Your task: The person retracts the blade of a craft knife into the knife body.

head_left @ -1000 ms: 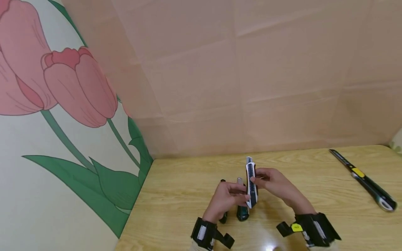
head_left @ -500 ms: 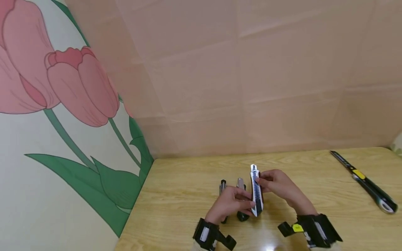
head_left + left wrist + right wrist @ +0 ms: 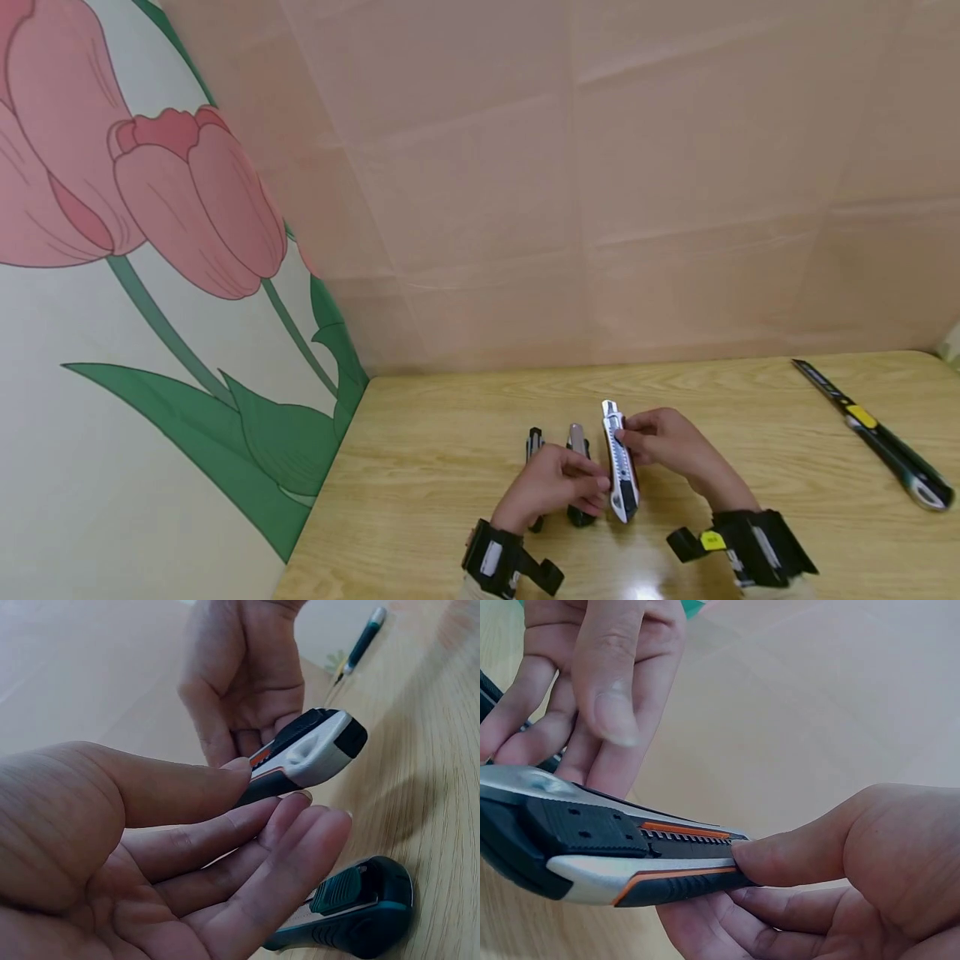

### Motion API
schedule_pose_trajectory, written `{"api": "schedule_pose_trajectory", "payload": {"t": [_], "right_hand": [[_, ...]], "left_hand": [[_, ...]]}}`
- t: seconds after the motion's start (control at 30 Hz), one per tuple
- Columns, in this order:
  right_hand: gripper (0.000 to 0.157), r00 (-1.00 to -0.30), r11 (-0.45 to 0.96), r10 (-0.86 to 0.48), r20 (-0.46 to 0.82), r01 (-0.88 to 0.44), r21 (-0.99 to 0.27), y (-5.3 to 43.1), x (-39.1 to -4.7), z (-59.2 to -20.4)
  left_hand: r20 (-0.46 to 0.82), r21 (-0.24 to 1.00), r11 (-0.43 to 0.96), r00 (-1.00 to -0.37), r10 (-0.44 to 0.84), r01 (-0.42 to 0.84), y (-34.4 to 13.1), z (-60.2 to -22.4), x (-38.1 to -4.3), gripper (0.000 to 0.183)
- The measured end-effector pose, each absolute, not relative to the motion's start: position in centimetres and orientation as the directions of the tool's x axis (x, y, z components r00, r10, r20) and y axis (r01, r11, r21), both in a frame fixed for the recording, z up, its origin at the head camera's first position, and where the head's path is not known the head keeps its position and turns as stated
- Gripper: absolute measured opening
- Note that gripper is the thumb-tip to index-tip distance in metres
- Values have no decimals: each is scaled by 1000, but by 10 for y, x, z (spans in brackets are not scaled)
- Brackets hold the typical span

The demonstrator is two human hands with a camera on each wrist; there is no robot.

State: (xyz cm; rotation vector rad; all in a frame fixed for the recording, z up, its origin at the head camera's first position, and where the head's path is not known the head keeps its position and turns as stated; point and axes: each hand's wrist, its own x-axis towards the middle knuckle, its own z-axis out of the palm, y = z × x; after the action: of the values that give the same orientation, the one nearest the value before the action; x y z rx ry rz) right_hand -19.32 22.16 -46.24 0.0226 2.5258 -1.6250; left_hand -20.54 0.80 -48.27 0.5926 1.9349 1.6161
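My right hand (image 3: 678,450) pinches a white-and-black snap-off utility knife (image 3: 621,471) between thumb and fingers, blade end pointing away from me. Orange trim and a ridged black slider (image 3: 589,829) show in the right wrist view. Close to its left side is my left hand (image 3: 551,485), fingers loosely extended; its thumb (image 3: 613,705) stands apart from the knife there. Partly behind the left hand lie a dark green-handled utility knife (image 3: 577,437) and a slim black one (image 3: 534,442), side by side on the table.
A much larger black utility knife with a yellow patch (image 3: 858,415) lies slanted at the right of the wooden table (image 3: 435,467). Behind the table hangs a creased pinkish-tan sheet (image 3: 480,208); a tulip-painted wall (image 3: 195,200) is on the left.
The white-and-black utility knife has moved right and nearer to me, lower toward the table. My left fingers have let go of its near end; the right hand still holds it.
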Motion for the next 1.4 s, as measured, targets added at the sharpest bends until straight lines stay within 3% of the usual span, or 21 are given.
{"api": "schedule_pose_trajectory", "payload": {"t": [0.47,0.67,0.9,1.4], "right_hand": [[32,-984,446,-19,-179,152,-882,225,-199,-482],[22,-979,423,-32,-201,169,-890,224,-202,-494],[21,-980,420,3,-200,183,-889,220,-205,-499],[29,-990,603,76,-121,142,-785,220,-206,-504]], "left_hand": [[-113,976,219,-826,552,12,8,-483,-209,14],[-129,973,232,-827,547,1,7,-484,-210,15],[-116,978,210,-824,554,4,7,-484,-210,18],[-95,983,185,-811,577,17,9,-487,-208,19]]}}
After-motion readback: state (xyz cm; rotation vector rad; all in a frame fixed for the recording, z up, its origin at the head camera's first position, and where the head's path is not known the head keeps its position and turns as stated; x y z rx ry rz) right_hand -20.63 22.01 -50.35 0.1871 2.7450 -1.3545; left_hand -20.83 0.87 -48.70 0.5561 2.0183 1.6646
